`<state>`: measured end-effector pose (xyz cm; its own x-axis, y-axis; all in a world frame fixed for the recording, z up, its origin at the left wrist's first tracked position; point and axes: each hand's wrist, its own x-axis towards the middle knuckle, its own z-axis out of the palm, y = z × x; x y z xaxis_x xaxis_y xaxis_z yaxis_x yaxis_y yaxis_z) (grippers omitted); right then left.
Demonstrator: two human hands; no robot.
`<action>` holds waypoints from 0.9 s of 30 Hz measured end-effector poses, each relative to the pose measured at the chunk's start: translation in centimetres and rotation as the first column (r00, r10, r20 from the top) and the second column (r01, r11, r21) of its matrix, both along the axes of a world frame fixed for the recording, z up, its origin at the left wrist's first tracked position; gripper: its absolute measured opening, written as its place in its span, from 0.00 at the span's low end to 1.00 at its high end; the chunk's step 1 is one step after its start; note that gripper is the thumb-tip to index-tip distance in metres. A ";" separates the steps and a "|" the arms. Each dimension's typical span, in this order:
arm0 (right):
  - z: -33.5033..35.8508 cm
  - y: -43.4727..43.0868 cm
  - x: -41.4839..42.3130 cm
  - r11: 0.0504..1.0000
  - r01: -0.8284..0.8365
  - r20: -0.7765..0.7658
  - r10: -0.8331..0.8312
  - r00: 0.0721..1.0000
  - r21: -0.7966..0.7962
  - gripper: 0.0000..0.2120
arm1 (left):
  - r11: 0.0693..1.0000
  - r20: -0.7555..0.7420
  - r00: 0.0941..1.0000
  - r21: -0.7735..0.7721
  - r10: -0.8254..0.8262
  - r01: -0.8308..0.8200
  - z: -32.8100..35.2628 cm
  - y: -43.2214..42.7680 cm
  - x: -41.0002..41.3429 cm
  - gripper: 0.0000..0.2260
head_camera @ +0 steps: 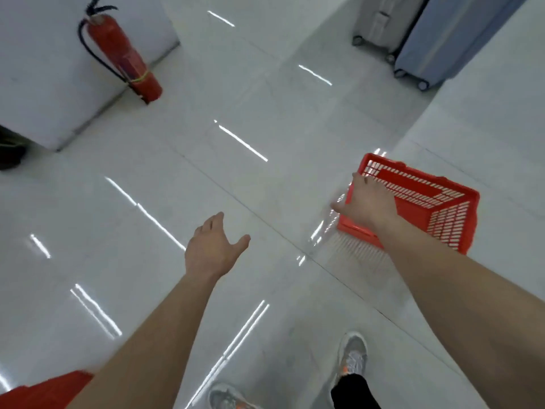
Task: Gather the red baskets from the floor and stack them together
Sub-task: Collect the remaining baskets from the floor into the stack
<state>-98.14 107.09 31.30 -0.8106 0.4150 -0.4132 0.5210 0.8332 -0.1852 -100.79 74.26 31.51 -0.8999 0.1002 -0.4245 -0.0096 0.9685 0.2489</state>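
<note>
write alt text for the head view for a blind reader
A person's right hand lies on the near rim of a red basket, the left hand open and empty beside it, over a glossy white floor. A red fire extinguisher stands far left, two suitcases far right.

The right hand [367, 203] covers the near corner of a red basket [436, 202], so it is unclear whether its fingers curl round the rim. A pale blur smears the floor [362, 252] just below the basket. A red shape [44, 392] at bottom left is cut off by the edge and partly hidden behind the left forearm [141, 343]. The top edge crops a grey suitcase [383, 22] and a blue suitcase [460, 33]. The left edge cuts a dark object [10, 149], and the bottom edge a grey shoe [227, 397]. The fire extinguisher [118, 51] label is too blurred to read.
</note>
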 end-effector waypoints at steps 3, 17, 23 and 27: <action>-1.9 11.1 6.0 0.983 0.185 0.051 -0.184 0.982 -0.013 0.47 | 0.993 0.027 0.993 -0.003 -0.115 0.115 -1.2 11.4 0.5 0.40; -18.9 39.4 22.1 0.752 0.660 0.110 -0.655 0.748 -0.013 0.53 | 0.939 0.064 0.940 -0.060 -0.336 0.339 -18.9 41.8 -2.7 0.50; -31.3 41.9 21.7 0.671 0.734 0.120 -0.724 0.679 -0.104 0.53 | 0.966 0.053 0.964 0.015 -0.259 0.258 -30.9 44.8 -7.6 0.47; -35.8 42.0 20.1 0.651 0.721 0.072 -0.728 0.681 -0.237 0.32 | 0.969 0.120 0.962 0.060 -0.244 0.238 -35.4 44.2 -7.9 0.34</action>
